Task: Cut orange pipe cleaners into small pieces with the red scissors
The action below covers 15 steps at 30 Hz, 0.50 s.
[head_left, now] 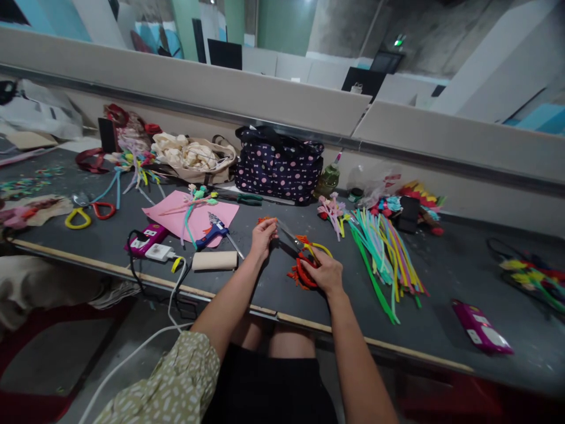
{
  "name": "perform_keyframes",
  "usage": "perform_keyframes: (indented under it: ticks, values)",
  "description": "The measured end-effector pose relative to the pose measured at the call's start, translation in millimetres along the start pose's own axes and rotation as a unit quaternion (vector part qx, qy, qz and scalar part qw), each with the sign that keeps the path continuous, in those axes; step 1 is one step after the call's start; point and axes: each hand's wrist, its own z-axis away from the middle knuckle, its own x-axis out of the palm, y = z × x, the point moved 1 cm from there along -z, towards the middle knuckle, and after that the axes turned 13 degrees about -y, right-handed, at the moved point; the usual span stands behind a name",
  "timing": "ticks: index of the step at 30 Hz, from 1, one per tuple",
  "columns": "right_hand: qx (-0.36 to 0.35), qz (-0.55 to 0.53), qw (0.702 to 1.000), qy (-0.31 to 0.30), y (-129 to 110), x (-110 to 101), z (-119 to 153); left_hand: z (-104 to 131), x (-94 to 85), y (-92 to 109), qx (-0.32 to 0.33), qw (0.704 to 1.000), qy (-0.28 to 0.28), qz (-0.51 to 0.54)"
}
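Observation:
My right hand (325, 271) grips a pair of scissors (304, 250) with red and yellow handles, the blades pointing up and left. My left hand (263, 237) pinches a small orange piece of pipe cleaner (266, 220) close to the blade tips. Whether the blades touch that piece I cannot tell. Short orange pipe cleaner bits (295, 277) lie on the dark table around the scissors. To the right of my hands is a bundle of long pipe cleaners (379, 250) in green, white, yellow and purple.
A blue glue gun (210, 234) rests on pink paper (170, 206), near a cardboard roll (215, 261) and a purple power strip (149, 240) with cables. A dotted bag (279, 168) stands at the back. Other scissors (79, 217) lie left; another power strip (481, 328) lies right.

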Motion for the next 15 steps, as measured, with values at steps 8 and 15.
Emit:
perform_keyframes:
  ticks: [8,15]
  values:
    - [0.005,0.011,1.0,0.0,0.3,0.7,0.1,1.7,1.2,-0.4,-0.01,1.0,0.0,-0.021]
    - [0.002,0.026,1.0,-0.006,3.5,3.1,0.6,0.6,-2.2,-1.7,-0.041,0.999,-0.003,-0.003]
